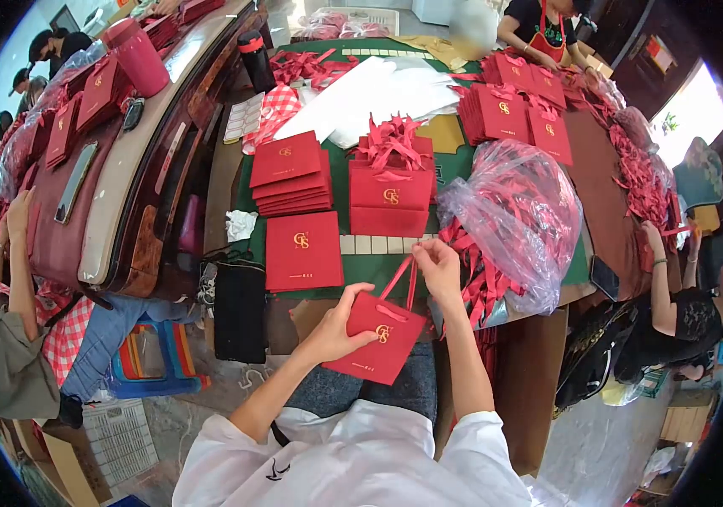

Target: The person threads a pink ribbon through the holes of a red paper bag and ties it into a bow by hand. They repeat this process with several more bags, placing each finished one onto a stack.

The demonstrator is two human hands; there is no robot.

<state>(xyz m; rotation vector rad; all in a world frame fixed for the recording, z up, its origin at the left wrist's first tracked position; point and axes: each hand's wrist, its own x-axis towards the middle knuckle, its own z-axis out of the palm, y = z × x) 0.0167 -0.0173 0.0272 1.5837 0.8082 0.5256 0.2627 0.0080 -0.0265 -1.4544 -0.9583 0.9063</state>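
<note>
A red paper gift bag with gold lettering is held tilted over my lap. My left hand grips its left side, thumb across the front. My right hand pinches the top of its red ribbon handle, pulled up above the bag. Beyond my hands, flat red bags lie on the green table, with a stack of more behind them. Finished-looking bags with ribbon handles stand at the middle. To the right, a clear plastic sack spills red ribbons.
White sheets and a black bottle are farther back. A phone lies at the table's right edge. Co-workers sit at both sides and one at the far end. A black bag hangs at my left.
</note>
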